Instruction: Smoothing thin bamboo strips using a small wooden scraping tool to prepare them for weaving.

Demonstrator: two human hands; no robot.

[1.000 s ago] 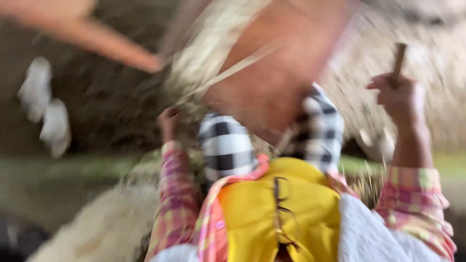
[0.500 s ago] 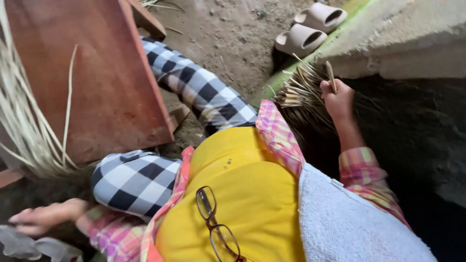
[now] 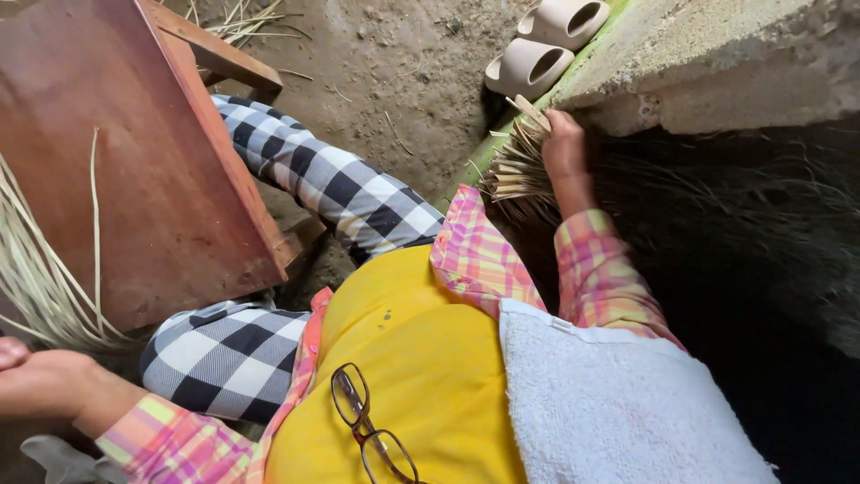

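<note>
Pale straw strips [image 3: 518,166] sit bunched in the right hand [image 3: 564,148], fingers closed around them beside the concrete ledge [image 3: 717,63]. At the lower left, the left hand [image 3: 36,381] is curled at the base of a second bundle of strips [image 3: 40,278] lying against the reddish wooden board [image 3: 116,161], though its grip can't be made out

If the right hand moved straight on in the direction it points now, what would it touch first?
Probably the concrete ledge: the right hand, gripping a bundle of cut strips, points up toward its edge. The pale sandals lie just left; depth is unclear.
</note>
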